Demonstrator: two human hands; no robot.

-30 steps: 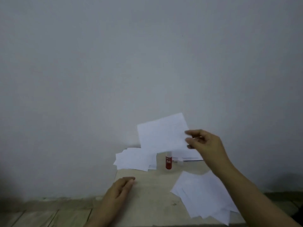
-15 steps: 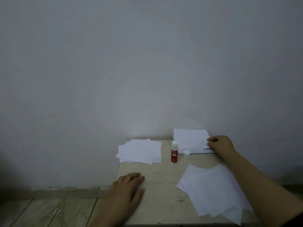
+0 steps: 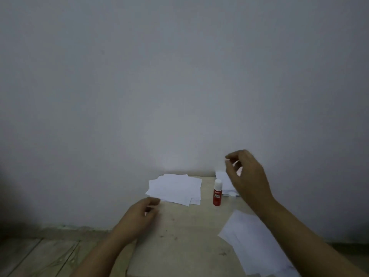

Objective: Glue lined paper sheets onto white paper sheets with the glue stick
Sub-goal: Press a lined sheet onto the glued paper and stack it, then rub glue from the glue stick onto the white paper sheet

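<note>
table [image 3: 185, 232]: matt, stained wood | glue stick [image 3: 217, 192]: glossy plastic | sheets [image 3: 175, 187]: matt paper

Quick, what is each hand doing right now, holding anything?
Left hand: fingers loosely curled, holding nothing, at the pale tabletop.
Right hand: raised, fingers curled, holding nothing visible.

Dim, flat light with a faint bright patch mid-wall, dark corners, and soft, slightly blurred detail.

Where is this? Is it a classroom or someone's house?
Hard to say, but it looks like a plain room with a small craft spot: a low pale table against a bare wall, paper stacks, a glue stick, and wooden floorboards.
</note>
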